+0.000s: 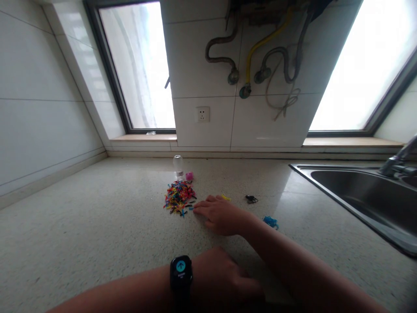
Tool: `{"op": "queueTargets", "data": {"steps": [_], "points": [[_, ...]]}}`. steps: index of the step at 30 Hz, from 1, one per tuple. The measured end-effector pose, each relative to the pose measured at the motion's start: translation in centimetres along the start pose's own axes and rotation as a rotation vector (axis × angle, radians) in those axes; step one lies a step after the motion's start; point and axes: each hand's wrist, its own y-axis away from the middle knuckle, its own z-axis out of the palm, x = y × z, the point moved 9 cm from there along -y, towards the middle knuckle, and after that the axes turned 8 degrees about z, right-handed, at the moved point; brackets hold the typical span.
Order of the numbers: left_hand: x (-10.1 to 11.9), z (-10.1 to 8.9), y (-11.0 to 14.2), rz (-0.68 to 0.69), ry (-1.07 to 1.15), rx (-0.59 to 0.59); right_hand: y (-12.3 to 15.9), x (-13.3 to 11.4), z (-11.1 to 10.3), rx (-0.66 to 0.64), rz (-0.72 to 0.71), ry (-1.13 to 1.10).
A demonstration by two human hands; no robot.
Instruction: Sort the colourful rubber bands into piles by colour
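A pile of small, multicoloured bands [180, 195], apparently elastic, lies on the speckled counter [130, 252]. My right hand [221, 215] reaches over from the right, palm down, its fingers stretched out to the pile's near right edge. Its fingertips are beside a small blue band [190, 208]; whether they touch it is unclear. Beyond that hand, a few yellow bands [225, 198] show partly. Black bands [251, 199] and a clump of blue bands [270, 222] lie to the right. Nearest me is my left hand [224, 280], low over the counter, its fingers hidden in shadow.
Behind the pile stands a clear bottle [178, 164], with a pink object [189, 176] beside it. A steel sink [352, 191] with a tap [395, 163] is set in at the right. The tiled wall [202, 130] with hoses closes off the back.
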Motion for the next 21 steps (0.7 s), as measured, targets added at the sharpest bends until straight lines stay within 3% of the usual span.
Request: {"op": "queueTargets", "data": {"steps": [6, 11, 16, 21], "points": [[0.1, -0.4, -0.1, -0.016, 0.031, -0.030, 1.3, 2.1, -2.9, 0.114, 0.059, -0.127], [0.1, -0.5, -0.1, -0.024, 0.053, -0.031, 4.5, 6.9, -6.6, 0.251, 0.213, -0.298], [0.0, -0.5, -0.1, -0.053, 0.073, -0.053, 9.0, 13.9, -6.7, 0.132, 0.521, -0.490], [0.1, -0.3, 0.0, -0.050, 0.086, -0.068, 12.6, 17.0, -5.2, -0.096, 0.612, -0.598]]}}
